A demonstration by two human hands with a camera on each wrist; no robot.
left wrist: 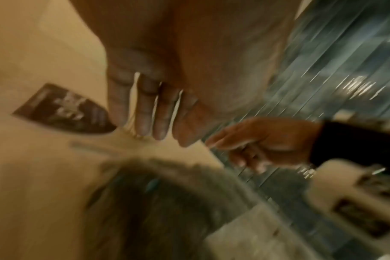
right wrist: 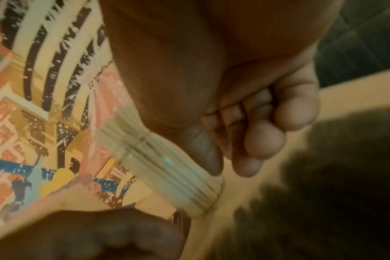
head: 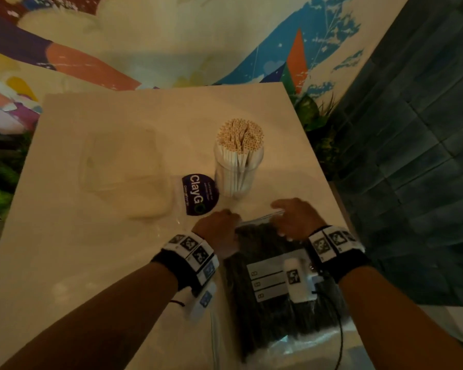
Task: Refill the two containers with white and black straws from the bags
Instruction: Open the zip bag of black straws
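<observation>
both forearms reaching forward over the pale table (head: 64, 236), banded at the wrists with marker-printed cuffs. left hand (head: 217, 231) knuckles-up at the near-left corner of the bag of black straws (head: 278, 289), fingers curled down at the bag's clear top edge; whether actually pinching the plastic, cannot tell from the head view. in the left wrist view, blurred, fingers (left wrist: 145, 114) hanging long and fairly straight, side by side with thin gaps, tips just above the bag mouth. right hand (head: 294, 220) at the far-right corner of the same top edge, wrist bent, fingers curled under; in the right wrist view fingertips (right wrist: 263, 140) bunched together and folded toward the palm, thumb alongside, grip on the plastic not clearly shown. bag lying flat on the table's near right part, under both wrists, white label facing up. clear container of white straws (head: 238, 161) standing upright just beyond the hands. flat empty clear bag (head: 123, 169) with a dark round sticker (head: 199, 194) lying left of that container.
</observation>
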